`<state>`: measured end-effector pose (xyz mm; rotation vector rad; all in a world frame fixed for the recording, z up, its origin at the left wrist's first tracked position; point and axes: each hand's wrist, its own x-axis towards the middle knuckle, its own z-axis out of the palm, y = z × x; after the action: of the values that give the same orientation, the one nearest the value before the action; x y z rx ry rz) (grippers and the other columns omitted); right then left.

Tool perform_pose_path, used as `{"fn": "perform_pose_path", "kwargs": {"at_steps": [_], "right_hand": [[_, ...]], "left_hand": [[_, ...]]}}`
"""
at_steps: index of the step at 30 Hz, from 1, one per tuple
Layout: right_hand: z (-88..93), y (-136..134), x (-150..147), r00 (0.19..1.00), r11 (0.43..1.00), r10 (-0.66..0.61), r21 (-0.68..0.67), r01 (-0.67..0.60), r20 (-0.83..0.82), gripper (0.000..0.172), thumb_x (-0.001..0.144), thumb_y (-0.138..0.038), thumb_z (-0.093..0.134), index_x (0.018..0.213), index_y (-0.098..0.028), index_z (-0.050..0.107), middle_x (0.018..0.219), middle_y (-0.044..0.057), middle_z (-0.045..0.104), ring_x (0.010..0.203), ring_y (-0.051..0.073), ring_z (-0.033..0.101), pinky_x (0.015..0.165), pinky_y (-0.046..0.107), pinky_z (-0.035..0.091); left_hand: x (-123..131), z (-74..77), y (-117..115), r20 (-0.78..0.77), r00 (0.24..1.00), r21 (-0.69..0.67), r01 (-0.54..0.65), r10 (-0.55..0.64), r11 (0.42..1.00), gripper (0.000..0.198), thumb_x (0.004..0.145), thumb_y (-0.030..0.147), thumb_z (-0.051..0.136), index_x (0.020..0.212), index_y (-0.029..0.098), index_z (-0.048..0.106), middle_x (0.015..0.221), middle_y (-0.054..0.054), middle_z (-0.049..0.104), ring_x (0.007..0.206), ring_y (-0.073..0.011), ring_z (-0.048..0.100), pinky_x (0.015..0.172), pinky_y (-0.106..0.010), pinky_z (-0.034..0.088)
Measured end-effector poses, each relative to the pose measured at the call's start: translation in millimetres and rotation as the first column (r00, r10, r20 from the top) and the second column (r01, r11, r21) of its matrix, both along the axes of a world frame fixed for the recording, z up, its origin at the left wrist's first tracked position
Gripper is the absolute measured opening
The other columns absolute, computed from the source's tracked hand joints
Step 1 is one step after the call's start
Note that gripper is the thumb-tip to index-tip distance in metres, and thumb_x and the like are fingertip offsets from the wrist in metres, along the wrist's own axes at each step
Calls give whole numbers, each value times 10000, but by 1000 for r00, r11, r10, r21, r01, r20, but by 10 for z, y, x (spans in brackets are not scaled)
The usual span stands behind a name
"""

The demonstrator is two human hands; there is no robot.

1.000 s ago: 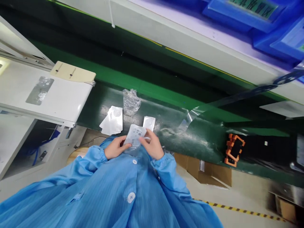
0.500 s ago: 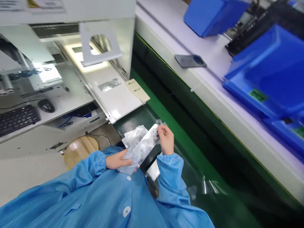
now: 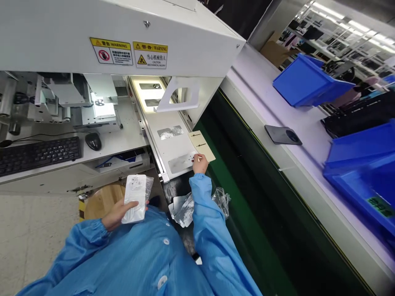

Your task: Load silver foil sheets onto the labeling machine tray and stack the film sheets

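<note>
Left hand (image 3: pixel 119 216) is closed around a white perforated plate (image 3: pixel 135 198), fingers wrapped across its lower part, holding it up in front of the chest with clear plastic film (image 3: pixel 149 187) showing behind it. Right hand (image 3: pixel 200 163) is extended with the fingers drawn together, their tips at a grey perforated sheet (image 3: pixel 182 162) lying on the white slide tray (image 3: pixel 154 154) of a machine; whether it has hold of the sheet cannot be confirmed. A cream card (image 3: pixel 201 144) lies just beside those fingers on the tray. Below the tray, on a dark green belt (image 3: pixel 237 164), a crumpled clear plastic bag (image 3: pixel 221 201) and silver foil pieces (image 3: pixel 182 210) lie on either side of the right sleeve (image 3: pixel 206 222). The machine housing (image 3: pixel 61 37) carries yellow warning labels (image 3: pixel 128 53). Inside it, a keyboard (image 3: pixel 40 155) and a mouse (image 3: pixel 93 141) sit on a shelf. Blue plastic bins (image 3: pixel 311 81) stand on a white worktop (image 3: pixel 247 90) across the belt.
</note>
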<state>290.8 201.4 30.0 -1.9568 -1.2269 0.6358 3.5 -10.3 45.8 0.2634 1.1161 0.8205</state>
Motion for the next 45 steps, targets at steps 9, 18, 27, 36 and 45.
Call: {"fn": "perform_pose_path", "kwargs": {"at_steps": [9, 18, 27, 36, 45], "right_hand": [[-125, -485, -547, 737, 906, 396, -104, -410, 548, 447, 904, -420, 558, 1281, -180, 558, 1386, 166, 480, 1272, 341, 393, 1073, 505, 255], [-232, -347, -693, 750, 925, 365, -127, -357, 552, 432, 908, -425, 554, 1255, -168, 577, 1399, 183, 461, 1281, 363, 366, 1091, 562, 194], [293, -740, -629, 807, 818, 575, 75, -571, -135, 346, 957, -427, 470, 1162, -195, 625, 1033, 69, 680, 952, 202, 616, 875, 328, 472], [388, -1625, -73, 747, 937, 305, 45, -347, -590, 336, 799, -435, 701, 1007, -178, 643, 780, 14, 644, 704, 148, 595, 648, 255, 465], [453, -2576, 161, 796, 994, 96, 19, -105, -598, 464, 758, -364, 744, 1167, -202, 597, 829, 4, 652, 735, 140, 609, 677, 252, 489]], "left_hand": [[72, -126, 105, 50, 996, -8, 73, -73, 997, 674, 662, 378, 848, 1218, 90, 598, 1033, -163, 740, 888, -326, 717, 752, -372, 597], [60, -147, 163, 50, 993, 10, 103, -103, 995, 545, 681, 381, 835, 1098, 103, 620, 1018, -144, 742, 881, -316, 715, 773, -379, 588], [326, -3, 407, 106, 938, 176, 308, -329, 935, 649, 664, 438, 844, 1157, 137, 549, 987, -149, 731, 835, -314, 716, 770, -439, 564], [855, -17, 496, 138, 703, 466, 575, -697, 673, 513, 723, 376, 824, 1126, 146, 605, 1016, -119, 708, 871, -252, 685, 801, -365, 540], [1115, -109, 285, -128, 488, 189, 867, -863, 462, 635, 755, 706, 615, 975, 117, 709, 877, -90, 727, 825, -250, 646, 754, -326, 517]]}}
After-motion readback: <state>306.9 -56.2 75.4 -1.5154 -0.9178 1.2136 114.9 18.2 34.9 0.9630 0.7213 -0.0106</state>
